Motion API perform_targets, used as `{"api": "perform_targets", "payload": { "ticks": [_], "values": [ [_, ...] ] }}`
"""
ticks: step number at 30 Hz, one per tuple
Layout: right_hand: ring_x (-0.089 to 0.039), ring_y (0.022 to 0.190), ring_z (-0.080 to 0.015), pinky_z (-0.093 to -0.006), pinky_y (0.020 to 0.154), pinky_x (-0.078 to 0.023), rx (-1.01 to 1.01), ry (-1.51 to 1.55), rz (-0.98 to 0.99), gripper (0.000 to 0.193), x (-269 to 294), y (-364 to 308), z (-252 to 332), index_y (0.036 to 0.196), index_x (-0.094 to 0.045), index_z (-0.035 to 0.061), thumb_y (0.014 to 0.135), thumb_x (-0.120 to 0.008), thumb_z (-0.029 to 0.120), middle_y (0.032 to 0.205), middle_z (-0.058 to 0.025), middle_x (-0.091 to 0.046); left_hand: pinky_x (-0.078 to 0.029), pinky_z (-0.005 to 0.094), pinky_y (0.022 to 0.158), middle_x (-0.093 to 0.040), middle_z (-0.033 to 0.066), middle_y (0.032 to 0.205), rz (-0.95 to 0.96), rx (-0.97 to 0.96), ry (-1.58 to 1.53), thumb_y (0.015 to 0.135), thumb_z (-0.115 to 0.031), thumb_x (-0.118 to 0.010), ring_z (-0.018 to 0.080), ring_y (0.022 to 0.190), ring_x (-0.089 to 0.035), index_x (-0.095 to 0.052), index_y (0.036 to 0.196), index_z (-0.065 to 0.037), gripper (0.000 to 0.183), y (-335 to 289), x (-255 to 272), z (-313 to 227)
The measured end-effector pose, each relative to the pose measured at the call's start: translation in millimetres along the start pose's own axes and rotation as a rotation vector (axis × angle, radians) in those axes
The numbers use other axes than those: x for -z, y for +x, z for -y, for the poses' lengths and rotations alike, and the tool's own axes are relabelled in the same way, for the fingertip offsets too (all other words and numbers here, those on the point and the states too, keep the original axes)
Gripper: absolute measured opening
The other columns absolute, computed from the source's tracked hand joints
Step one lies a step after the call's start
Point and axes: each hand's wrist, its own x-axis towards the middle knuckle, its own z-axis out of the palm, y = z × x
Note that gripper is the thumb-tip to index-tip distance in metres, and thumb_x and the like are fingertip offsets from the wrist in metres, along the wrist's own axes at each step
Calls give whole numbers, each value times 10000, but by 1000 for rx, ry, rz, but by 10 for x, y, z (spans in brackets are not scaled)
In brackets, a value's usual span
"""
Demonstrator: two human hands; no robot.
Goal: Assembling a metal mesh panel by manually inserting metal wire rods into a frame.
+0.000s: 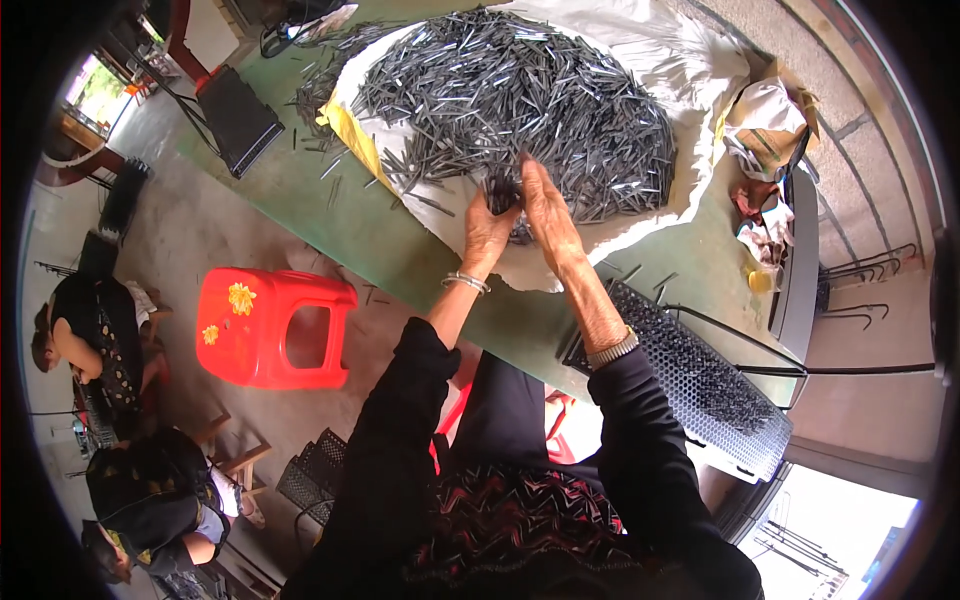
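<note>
A big heap of thin dark grey sticks (520, 90) lies on a spread white sack (695, 60) on the green table (290, 195). At the heap's near edge, my left hand (487, 235) is closed round a small bundle of the same sticks (502, 190). My right hand (548, 215) is held edge-up against the bundle's right side, its fingers stretched out and together. What the sticks are made of, I cannot tell.
A black honeycomb tray (700, 375), partly filled, sits right of my arms. Left are a red stool (235, 345) and a black box-shaped rack (240, 120). Crumpled bags (770, 125) lie far right. Two people (95, 335) sit working at the left.
</note>
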Motion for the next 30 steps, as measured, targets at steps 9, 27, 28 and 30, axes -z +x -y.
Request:
{"api": "perform_targets", "payload": {
  "ticks": [9, 27, 28, 30],
  "values": [
    [-540, 1069, -178, -295, 941, -406, -209, 379, -185, 617, 228, -120, -229, 1217, -536, -71, 978, -422, 486, 1145, -114, -607, -490, 274, 728, -684, 68, 895, -305, 336, -403, 729, -27, -702, 153, 788, -629, -656, 929, 21, 211, 50, 47, -86],
    [-569, 899, -186, -327, 811, -449, -321, 598, -510, 513, 190, -168, -54, 1011, -594, 11, 986, -376, 476, 964, -85, -625, -511, 290, 751, -656, 49, 860, -119, 532, -798, 825, -140, -694, 157, 807, -614, -656, 875, -28, 128, -215, -757, -662],
    [-569, 899, -186, -327, 811, -449, -316, 599, -507, 513, 232, -196, -42, 1011, -594, 11, 986, -376, 476, 964, -85, -625, -511, 290, 751, -656, 49, 860, -119, 527, -799, 825, -140, -694, 157, 807, -614, -656, 875, -28, 128, -196, -732, -662],
    [-571, 858, -163, -307, 774, -442, -270, 478, -309, 464, 356, -250, -21, 988, -622, 13, 985, -421, 431, 912, -64, -630, -510, 284, 721, -653, 51, 822, -110, 565, -722, 824, -121, -683, 157, 757, -617, -652, 877, -11, 126, -158, -639, -665]
  ]
}}
